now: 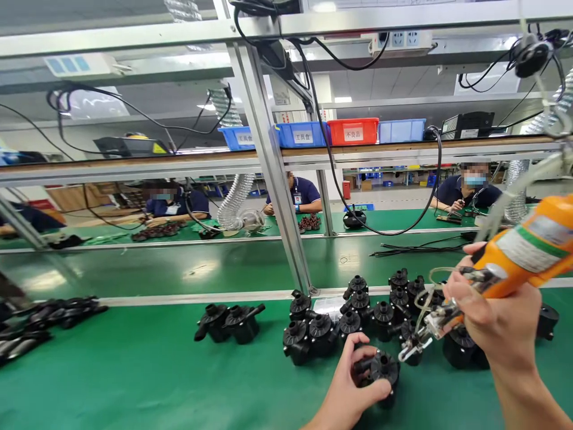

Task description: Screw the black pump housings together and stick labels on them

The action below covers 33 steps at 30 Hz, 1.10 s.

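On the green mat point(156, 370), left hand point(348, 382) curls thumb and fingers around a black housing point(384, 366), likely steadying it upright; right hand point(504, 322) firmly wraps an orange tool point(528, 246), presumably for control, tip near the housing.

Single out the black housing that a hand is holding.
The frontmost black housing, in the left hand; the others stand farther back on the green mat, ungripped.

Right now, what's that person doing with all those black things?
The person's left hand curls around a black part at the green table, while the right hand grips an orange tool, its metal tip pointing close by. Similar black parts stand clustered behind, and two more sit off to the left. Other people sit across the way.
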Tool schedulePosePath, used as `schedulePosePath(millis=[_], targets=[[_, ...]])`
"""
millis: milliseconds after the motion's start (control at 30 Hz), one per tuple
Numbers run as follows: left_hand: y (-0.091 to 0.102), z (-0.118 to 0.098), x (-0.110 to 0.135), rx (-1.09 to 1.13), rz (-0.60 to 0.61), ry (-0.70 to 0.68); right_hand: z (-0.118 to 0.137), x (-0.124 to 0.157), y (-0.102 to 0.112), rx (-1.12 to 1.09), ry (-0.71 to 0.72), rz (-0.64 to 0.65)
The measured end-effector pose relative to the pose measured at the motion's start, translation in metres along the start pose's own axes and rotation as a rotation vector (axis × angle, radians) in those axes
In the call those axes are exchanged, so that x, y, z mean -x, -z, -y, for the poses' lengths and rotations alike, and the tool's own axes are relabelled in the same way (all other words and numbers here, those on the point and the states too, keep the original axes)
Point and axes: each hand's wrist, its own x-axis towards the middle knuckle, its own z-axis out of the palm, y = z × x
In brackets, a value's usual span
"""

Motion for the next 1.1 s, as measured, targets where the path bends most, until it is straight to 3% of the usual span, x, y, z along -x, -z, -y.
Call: schedulePosePath(millis=[100,200,367,667,900,1100], targets=[[0.002,0.000,0.002,-0.135,-0.017,0.012,-0.001,0.001,-0.013,-0.072,-0.156,0.075],[0.005,0.005,0.004,-0.134,-0.030,0.059,-0.001,0.004,-0.026,-0.153,-0.223,0.109],[0.005,0.006,0.005,-0.132,-0.069,0.059,0.000,0.005,-0.035,-0.151,-0.229,0.117],[-0.006,-0.016,0.004,-0.129,0.013,0.090,0.009,0.005,-0.040,-0.089,-0.234,0.141],[-0.008,-0.015,0.002,-0.045,0.037,0.093,0.004,0.019,-0.062,-0.103,-0.253,0.325],[-0.007,-0.011,0.001,-0.061,0.053,0.076,-0.005,0.025,-0.062,-0.091,-0.244,0.300]])
